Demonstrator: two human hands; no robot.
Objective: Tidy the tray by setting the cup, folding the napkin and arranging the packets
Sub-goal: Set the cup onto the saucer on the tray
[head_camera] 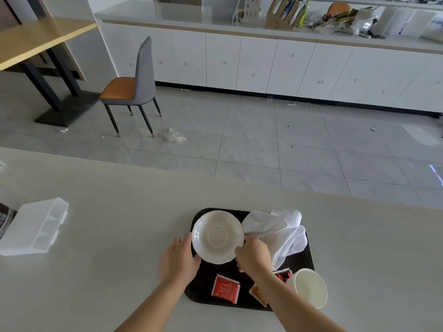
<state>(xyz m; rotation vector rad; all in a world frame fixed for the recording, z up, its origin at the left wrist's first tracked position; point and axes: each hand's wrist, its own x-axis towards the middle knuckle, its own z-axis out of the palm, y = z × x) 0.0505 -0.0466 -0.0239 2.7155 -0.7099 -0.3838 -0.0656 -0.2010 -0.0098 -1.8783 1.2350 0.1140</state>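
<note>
Two hands, both on one saucer [217, 236]: my left hand [179, 257] grips its left rim, my right hand [254, 255] its near right rim, fingers curled round the edge. Whether the saucer rests on the tray [199, 292] or is lifted, I cannot tell. One napkin [278, 233], crumpled, far right of tray, touching the saucer. One cup [309, 287], on its side, mouth toward me, near right corner. One red packet [225, 289], near middle. One orange packet [258, 295] and a second red packet [284, 275], partly hidden by my right forearm, beside the cup. Tray on pale counter [107, 236].

The saucer [217, 236] hides my fingers under its rim; my right arm [285, 293] covers parts of two packets [257, 294]; my left hand [178, 258] is blurred.
</note>
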